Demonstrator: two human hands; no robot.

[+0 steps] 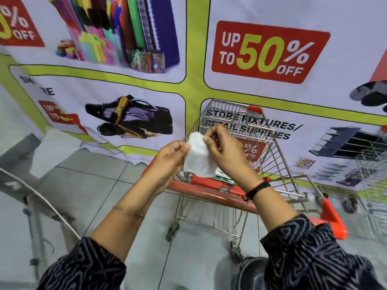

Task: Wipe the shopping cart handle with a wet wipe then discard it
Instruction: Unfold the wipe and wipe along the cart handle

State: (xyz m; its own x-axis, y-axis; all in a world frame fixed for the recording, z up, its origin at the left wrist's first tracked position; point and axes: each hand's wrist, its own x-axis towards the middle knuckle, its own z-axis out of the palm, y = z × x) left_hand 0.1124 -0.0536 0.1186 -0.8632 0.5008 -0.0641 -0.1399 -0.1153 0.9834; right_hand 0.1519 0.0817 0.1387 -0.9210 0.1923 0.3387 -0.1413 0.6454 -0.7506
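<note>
A white wet wipe (196, 155) hangs between my two hands, held up above the cart. My left hand (169, 162) pinches its left edge and my right hand (224, 151) pinches its top right corner. Below them runs the red handle (209, 194) of a wire shopping cart (270, 151), which stands facing a printed wall. A green and white packet (223, 178) lies on the cart's red seat flap, partly hidden behind the wipe and my right wrist.
A large sale banner (266, 53) covers the wall just beyond the cart. Another cart with a red corner (333, 220) stands at the right. A grey metal frame (23, 185) stands at the left. The floor (92, 185) is pale tile.
</note>
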